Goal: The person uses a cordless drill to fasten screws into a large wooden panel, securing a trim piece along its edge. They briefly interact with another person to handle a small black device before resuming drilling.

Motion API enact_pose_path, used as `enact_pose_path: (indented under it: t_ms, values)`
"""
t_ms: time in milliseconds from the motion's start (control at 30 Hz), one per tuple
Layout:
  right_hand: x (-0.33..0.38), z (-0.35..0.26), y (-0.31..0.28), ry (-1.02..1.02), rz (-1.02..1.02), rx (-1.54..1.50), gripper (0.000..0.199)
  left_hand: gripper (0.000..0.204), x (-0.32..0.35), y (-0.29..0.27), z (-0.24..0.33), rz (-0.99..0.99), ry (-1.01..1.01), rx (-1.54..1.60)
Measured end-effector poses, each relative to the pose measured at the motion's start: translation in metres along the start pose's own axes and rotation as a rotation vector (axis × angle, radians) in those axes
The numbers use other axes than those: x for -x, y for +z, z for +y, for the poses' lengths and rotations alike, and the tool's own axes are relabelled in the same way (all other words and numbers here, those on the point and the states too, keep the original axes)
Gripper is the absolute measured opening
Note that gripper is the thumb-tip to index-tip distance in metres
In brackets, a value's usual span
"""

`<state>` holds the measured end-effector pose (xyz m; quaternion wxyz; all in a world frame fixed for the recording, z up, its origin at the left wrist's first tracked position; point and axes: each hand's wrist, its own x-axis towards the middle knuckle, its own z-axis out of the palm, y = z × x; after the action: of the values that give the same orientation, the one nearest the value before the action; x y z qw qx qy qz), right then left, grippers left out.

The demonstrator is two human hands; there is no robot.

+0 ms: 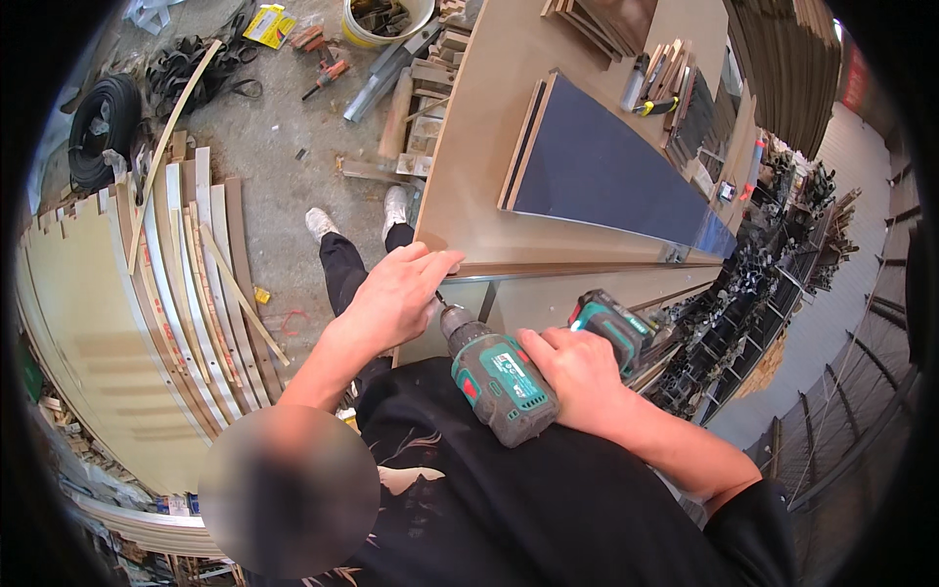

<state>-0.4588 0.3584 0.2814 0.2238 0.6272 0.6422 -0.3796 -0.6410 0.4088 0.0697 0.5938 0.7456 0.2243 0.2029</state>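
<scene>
In the head view, taking its middle as the clock's centre, we see the drill (504,386) between 5 and 6 o'clock, green and black, lying against a black shirt (606,489). Its nose points toward 11 o'clock. Our right hand (579,374), at 4 o'clock, is wrapped around the drill's handle, with the battery (618,328) showing just beyond the knuckles. Our left hand (396,292), at 9 o'clock, has its fingers bent, with the fingertips at the near end of the brown strip (577,269) and the thumb beside the drill bit (442,300); we cannot tell whether it pinches anything there.

The brown strip runs from the centre toward 3 o'clock along the edge of the tan table (489,117). On that table, between 1 and 2 o'clock, we see a tapering blue panel (597,161), and beyond it a yellow and black knife (657,105) beside some wood pieces. Metal bars (758,293) are piled at 3 o'clock. On the floor we see white shoes (320,223) at 10 o'clock, a black coil (78,137) farther out that way, and a bucket (367,37) near 12. Long wooden strips (230,289) lie at 9.
</scene>
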Motion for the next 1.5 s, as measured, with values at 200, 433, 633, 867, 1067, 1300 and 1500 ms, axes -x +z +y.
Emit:
enact_pose_path:
  t_ms: [200, 433, 633, 867, 1067, 1300, 1500]
  values:
    - [0.003, 0.003, 0.008, -0.017, 0.021, 0.034, 0.017, 0.065, -0.004, -0.004, -0.003, -0.005, -0.008, 0.016]
    - [-0.002, 0.000, -0.001, 0.029, -0.039, 0.004, 0.020, 0.057, -0.002, 0.002, -0.007, 0.023, 0.038, -0.019]
    - [-0.002, 0.005, 0.003, -0.004, 0.008, -0.009, 0.020, 0.055, -0.003, -0.003, -0.005, 0.005, 0.030, -0.040]
    - [0.003, 0.009, 0.007, -0.034, -0.015, 0.034, 0.021, 0.049, -0.002, -0.001, -0.007, -0.002, 0.040, -0.017]
    - [-0.001, 0.006, 0.004, -0.067, 0.036, 0.082, 0.019, 0.054, 0.004, 0.000, -0.002, -0.043, 0.021, -0.043]
    - [-0.009, 0.001, -0.008, -0.081, -0.006, 0.095, 0.028, 0.057, 0.004, -0.004, -0.008, -0.075, 0.096, -0.101]
    - [-0.007, 0.010, -0.011, -0.211, 0.060, 0.070, 0.023, 0.050, 0.004, 0.003, -0.018, -0.030, 0.217, -0.154]
